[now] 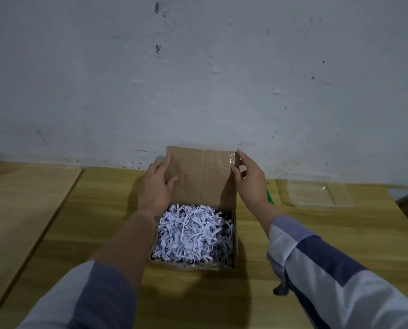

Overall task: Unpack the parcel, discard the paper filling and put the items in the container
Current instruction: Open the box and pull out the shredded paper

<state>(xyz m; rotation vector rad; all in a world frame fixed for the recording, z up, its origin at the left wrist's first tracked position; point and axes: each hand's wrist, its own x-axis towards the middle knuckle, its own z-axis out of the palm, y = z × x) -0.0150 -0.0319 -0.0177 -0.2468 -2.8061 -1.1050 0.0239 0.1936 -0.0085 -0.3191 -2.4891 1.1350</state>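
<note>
Both hands, left hand (pixel 156 186) and right hand (pixel 250 181), grip the parcel's (pixel 193 233) stiff flap (pixel 201 176) edges; the shredded paper (pixel 192 236) inside looks light, loose, best scooped in handfuls.

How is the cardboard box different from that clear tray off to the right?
The box is brown, opaque cardboard; the tray is clear plastic. The box is deep and full of shredded paper; the tray is shallow and looks empty. Both hands, left and right, hold the box's raised flap; nothing touches the tray. Both sit open-topped on the wooden table.
</note>
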